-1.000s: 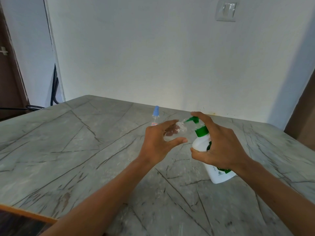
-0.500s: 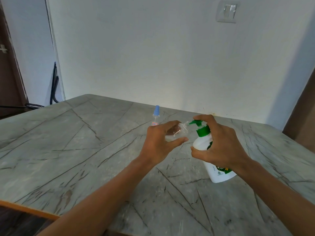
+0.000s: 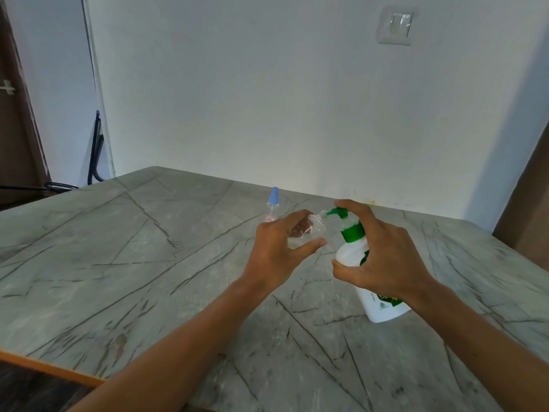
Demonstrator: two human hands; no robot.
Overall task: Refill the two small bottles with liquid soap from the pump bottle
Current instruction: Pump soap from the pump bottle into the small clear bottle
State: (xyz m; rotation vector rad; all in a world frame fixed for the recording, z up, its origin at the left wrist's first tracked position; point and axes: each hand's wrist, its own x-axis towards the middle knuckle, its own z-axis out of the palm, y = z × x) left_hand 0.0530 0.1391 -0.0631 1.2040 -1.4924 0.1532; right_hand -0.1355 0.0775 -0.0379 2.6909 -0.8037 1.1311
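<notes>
My right hand (image 3: 383, 257) grips the white pump bottle (image 3: 377, 304) with a green collar, the forefinger lying on the green pump head (image 3: 337, 214). The bottle leans left over the table. My left hand (image 3: 277, 251) holds a small clear bottle (image 3: 315, 228), its open neck right at the pump's spout. Part of that small bottle is hidden by my fingers. A second small clear bottle with a light blue cap (image 3: 272, 203) stands upright on the table just behind my left hand.
The grey marble-pattern table (image 3: 118, 263) has an orange front edge at lower left. A white wall with a switch plate (image 3: 396, 25) rises behind it. Dark cables (image 3: 95, 156) lean by the wall at left.
The pump head has gone down slightly under my right forefinger. Both hands and both bottles keep nearly the same place; the view has shifted a little.
</notes>
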